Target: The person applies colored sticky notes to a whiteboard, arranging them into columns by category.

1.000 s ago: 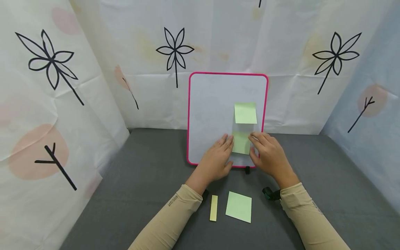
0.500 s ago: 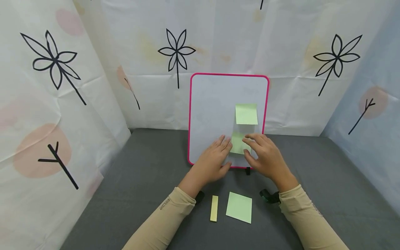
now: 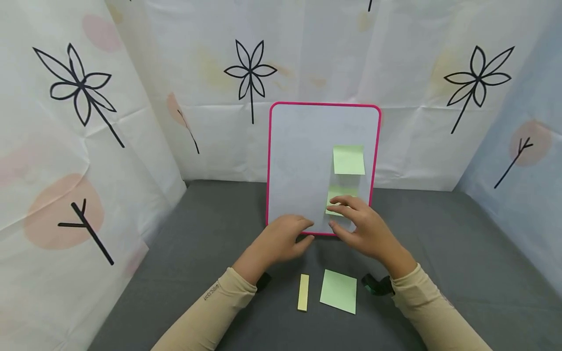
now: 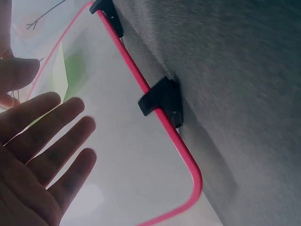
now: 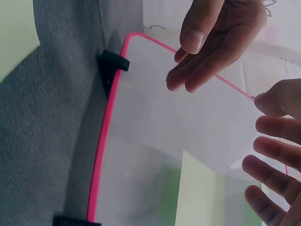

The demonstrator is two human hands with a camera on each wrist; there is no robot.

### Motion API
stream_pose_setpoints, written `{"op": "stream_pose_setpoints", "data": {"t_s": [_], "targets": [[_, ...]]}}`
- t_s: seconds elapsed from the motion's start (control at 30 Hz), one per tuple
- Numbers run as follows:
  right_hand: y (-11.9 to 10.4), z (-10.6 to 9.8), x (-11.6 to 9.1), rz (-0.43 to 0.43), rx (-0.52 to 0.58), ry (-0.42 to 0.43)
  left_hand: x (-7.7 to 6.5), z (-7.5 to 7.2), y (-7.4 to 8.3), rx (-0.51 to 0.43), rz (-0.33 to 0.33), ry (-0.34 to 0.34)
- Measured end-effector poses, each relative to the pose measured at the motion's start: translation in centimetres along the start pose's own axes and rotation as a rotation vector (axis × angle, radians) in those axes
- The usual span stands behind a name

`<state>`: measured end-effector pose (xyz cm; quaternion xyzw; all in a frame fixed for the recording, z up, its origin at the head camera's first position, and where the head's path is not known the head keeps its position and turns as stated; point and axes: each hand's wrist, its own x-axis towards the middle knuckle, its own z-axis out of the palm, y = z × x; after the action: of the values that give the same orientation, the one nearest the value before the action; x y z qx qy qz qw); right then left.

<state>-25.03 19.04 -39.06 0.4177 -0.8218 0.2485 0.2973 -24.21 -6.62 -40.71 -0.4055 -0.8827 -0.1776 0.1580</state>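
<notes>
A small whiteboard [image 3: 303, 156] with a pink frame stands propped on the table. One green sticky note [image 3: 349, 160] is on its right half, and a second green sticky note [image 3: 342, 190] is below, partly behind my right hand [image 3: 369, 229]. That hand hovers before the lower note, fingers spread and loosely bent, nothing between them. My left hand [image 3: 278, 239] is near the board's bottom edge, holding nothing. In the left wrist view my left hand [image 4: 47, 146] has its fingers extended in front of the board. The lower note [image 5: 200, 193] bends away from the board in the right wrist view.
A loose green sheet [image 3: 338, 291] and a narrow yellow strip [image 3: 303, 292] lie on the grey tabletop [image 3: 210, 224] between my forearms. Black supports [image 4: 162, 101] grip the board's lower edge. Patterned cloth [image 3: 316, 58] walls the back and sides.
My left hand has come off the lower note and drawn back down and left. My right hand has let go of the note's right side and shifted slightly left, now covering part of it.
</notes>
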Motion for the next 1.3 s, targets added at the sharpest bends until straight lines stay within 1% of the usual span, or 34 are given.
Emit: {"op": "stream_pose_setpoints", "data": {"t_s": [0.1, 0.23, 0.4, 0.6, 0.8, 0.97, 1.1, 1.3], "targets": [[-0.6, 0.3, 0.0, -0.006, 0.042, -0.03, -0.7, -0.5, -0.1, -0.013, -0.012, -0.018], [-1.4, 0.5, -0.4, -0.041, 0.073, -0.061, -1.6, -0.8, 0.0, -0.006, 0.007, -0.036], [-2.1, 0.8, -1.3, -0.075, 0.074, -0.077, -2.6, -0.9, 0.5, 0.019, 0.035, -0.049], [-2.6, 1.1, -2.1, -0.085, 0.081, -0.094, -3.8, -1.3, 1.2, 0.05, 0.051, -0.05], [-3.2, 1.0, -2.7, -0.051, 0.087, -0.149, -4.8, -1.5, 1.6, 0.048, 0.054, -0.06], [-3.8, 1.2, -2.9, -0.02, 0.068, -0.216, -5.5, -1.6, 1.8, 0.032, 0.043, -0.091], [-4.5, 1.5, -3.1, 0.029, 0.05, -0.288, -5.7, -1.5, 2.0, 0.007, 0.02, -0.14], [-5.3, 2.2, -3.3, 0.094, 0.068, -0.411, -5.8, -1.1, 2.1, -0.02, -0.014, -0.248]]}}
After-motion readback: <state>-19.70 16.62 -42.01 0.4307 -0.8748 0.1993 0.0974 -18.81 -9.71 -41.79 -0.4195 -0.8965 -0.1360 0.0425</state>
